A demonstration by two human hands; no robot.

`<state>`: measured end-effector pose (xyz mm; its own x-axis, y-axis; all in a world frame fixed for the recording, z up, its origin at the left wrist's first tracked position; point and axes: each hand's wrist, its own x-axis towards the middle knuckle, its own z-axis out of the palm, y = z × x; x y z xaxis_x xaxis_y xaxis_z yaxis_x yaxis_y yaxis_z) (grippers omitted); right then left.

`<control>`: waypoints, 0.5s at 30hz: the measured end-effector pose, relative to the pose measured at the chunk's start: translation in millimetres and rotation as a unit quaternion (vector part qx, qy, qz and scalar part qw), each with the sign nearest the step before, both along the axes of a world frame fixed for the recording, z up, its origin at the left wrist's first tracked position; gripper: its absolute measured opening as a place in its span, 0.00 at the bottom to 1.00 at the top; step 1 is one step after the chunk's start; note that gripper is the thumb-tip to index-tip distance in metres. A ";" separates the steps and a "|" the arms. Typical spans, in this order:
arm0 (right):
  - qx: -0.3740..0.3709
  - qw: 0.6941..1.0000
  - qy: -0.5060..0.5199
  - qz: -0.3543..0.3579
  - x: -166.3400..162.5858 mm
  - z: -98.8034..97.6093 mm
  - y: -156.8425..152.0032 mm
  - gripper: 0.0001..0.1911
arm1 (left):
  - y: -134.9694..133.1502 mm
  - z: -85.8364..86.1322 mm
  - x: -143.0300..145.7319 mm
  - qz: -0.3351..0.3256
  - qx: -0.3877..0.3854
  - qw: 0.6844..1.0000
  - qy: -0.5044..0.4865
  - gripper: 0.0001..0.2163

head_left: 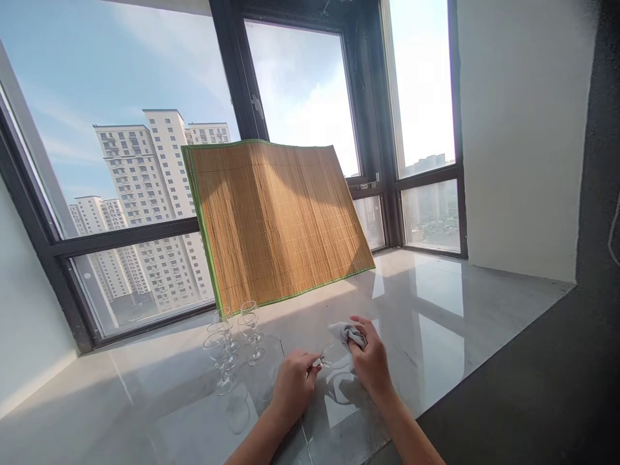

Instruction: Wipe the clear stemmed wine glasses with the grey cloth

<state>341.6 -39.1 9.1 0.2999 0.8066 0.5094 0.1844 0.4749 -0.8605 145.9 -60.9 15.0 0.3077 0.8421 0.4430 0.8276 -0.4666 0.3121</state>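
My left hand (294, 382) pinches the stem of a small clear glass (333, 357) lying sideways between both hands. My right hand (372, 358) presses a grey cloth (345, 332) against the bowl of that glass. Both hands hover just above the glossy marble sill (436, 303). To the left of my left hand stand several empty stemmed glasses (231, 342), upright and close together.
A bamboo mat (276, 219) with green edging leans against the dark window frame (242, 84) behind the glasses. A white wall (523, 129) closes the right side. The sill's front edge drops to a dark surface (533, 387) at lower right.
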 end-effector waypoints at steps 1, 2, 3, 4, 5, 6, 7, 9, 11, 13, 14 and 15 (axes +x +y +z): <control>0.000 1.000 -0.023 0.020 -1.5 -1.3 0.5 0.21 | 0.3 2.3 -3.3 0.021 0.022 0.999 0.022 0.12; -0.004 0.998 -0.043 0.037 -2.9 -2.7 1.2 0.22 | 1.2 4.6 -7.0 0.044 0.044 0.997 0.042 0.12; -0.011 0.997 -0.059 0.052 -4.1 -4.1 1.9 0.24 | 2.4 6.7 -10.9 0.063 0.064 0.994 0.058 0.14; -0.020 0.995 -0.072 0.066 -4.9 -5.5 2.4 0.25 | 3.7 8.7 -14.6 0.078 0.080 0.991 0.069 0.15; -0.030 0.993 -0.084 0.077 -5.5 -6.8 2.9 0.26 | 5.1 10.2 -17.8 0.087 0.091 0.989 0.077 0.16; -0.039 0.991 -0.094 0.083 -5.6 -8.0 3.1 0.27 | 6.2 11.3 -20.3 0.090 0.099 0.987 0.083 0.16; -0.048 0.990 -0.102 0.082 -5.4 -8.9 3.2 0.28 | 7.1 12.0 -22.0 0.090 0.106 0.986 0.089 0.17; -0.063 0.991 -0.104 0.057 -3.8 -10.2 3.0 0.27 | 7.6 12.4 -22.9 0.088 0.118 0.984 0.098 0.17; -0.078 0.992 -0.097 0.013 -1.6 -10.8 2.8 0.27 | 6.9 12.4 -21.6 0.090 0.130 0.982 0.100 0.18; -0.088 0.991 -0.096 -0.015 -0.3 -11.2 2.7 0.27 | 5.5 12.8 -19.6 0.089 0.136 0.982 0.094 0.18; -0.088 0.991 -0.099 -0.011 -0.4 -11.2 2.7 0.27 | 4.7 13.1 -18.6 0.086 0.137 0.983 0.090 0.17; -0.086 0.991 -0.102 0.007 -1.2 -11.3 2.8 0.27 | 4.0 13.4 -17.8 0.082 0.138 0.983 0.084 0.17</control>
